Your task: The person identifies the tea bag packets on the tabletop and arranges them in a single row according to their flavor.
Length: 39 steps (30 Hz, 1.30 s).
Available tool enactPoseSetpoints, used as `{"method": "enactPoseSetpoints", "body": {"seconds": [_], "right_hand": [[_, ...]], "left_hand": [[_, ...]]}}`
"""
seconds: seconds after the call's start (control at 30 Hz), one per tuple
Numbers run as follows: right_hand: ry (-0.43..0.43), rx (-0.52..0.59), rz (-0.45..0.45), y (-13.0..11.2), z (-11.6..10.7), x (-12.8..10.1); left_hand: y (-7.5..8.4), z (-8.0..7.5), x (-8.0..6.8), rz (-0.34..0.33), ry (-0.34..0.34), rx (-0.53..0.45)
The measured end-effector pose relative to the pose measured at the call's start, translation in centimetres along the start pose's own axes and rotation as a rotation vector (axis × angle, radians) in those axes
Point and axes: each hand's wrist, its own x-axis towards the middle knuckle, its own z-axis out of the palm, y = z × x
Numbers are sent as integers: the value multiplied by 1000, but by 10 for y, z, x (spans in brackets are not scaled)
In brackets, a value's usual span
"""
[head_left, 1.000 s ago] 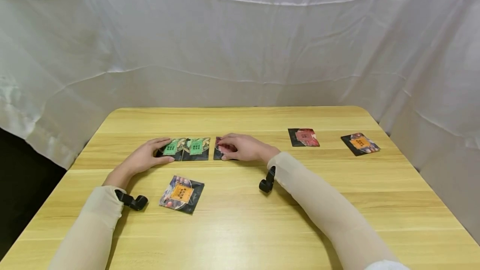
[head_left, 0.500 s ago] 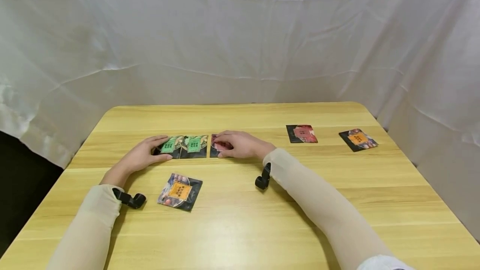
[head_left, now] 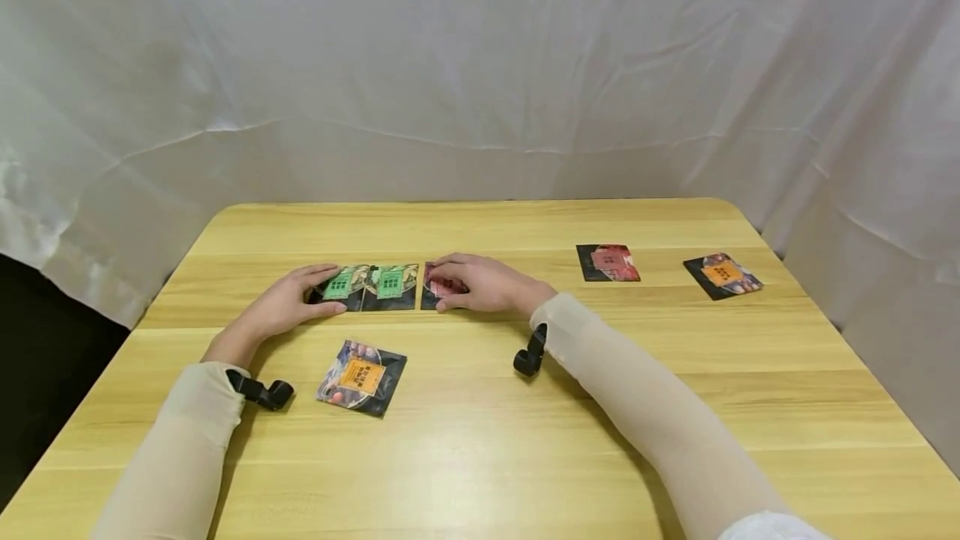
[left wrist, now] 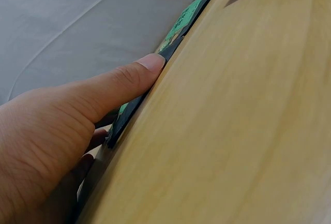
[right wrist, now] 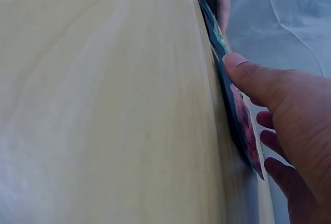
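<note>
In the head view my left hand (head_left: 287, 303) rests at the left end of a row of flat packets. Its thumb presses the near edge of the left green-labelled packet (head_left: 347, 286), with fingers along the far side. A second green-labelled packet (head_left: 390, 287) lies directly beside it. My right hand (head_left: 491, 285) holds a red-labelled packet (head_left: 430, 294) between thumb and fingers, partly covering it. A narrow gap separates this packet from the green ones. The right wrist view shows the thumb on the near edge of the red-labelled packet (right wrist: 245, 125), the other fingers curled beyond it.
An orange-labelled packet (head_left: 362, 377) lies askew nearer the front. Farther right are another red-labelled packet (head_left: 609, 262) and a second orange-labelled packet (head_left: 722, 276). The wooden table (head_left: 465, 457) ends at a pale hanging cloth (head_left: 480, 65) behind.
The red-labelled packet under my right hand has slid slightly left, narrowing the gap to the green packets. My left hand stays in place on the table. The head view has shifted a little.
</note>
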Motion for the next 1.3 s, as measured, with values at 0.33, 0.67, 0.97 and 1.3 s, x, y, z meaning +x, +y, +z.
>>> {"method": "enactPoseSetpoints", "body": {"seconds": [0.33, 0.67, 0.97, 1.3], "right_hand": [[21, 28, 49, 3, -9, -11], [77, 74, 117, 12, -18, -34], [134, 83, 168, 29, -23, -61], [193, 110, 273, 57, -30, -95]], "left_hand": [[2, -1, 0, 13, 4, 2], [2, -1, -3, 11, 8, 3], [4, -1, -2, 11, 12, 2], [4, -1, -3, 12, 13, -4]]}}
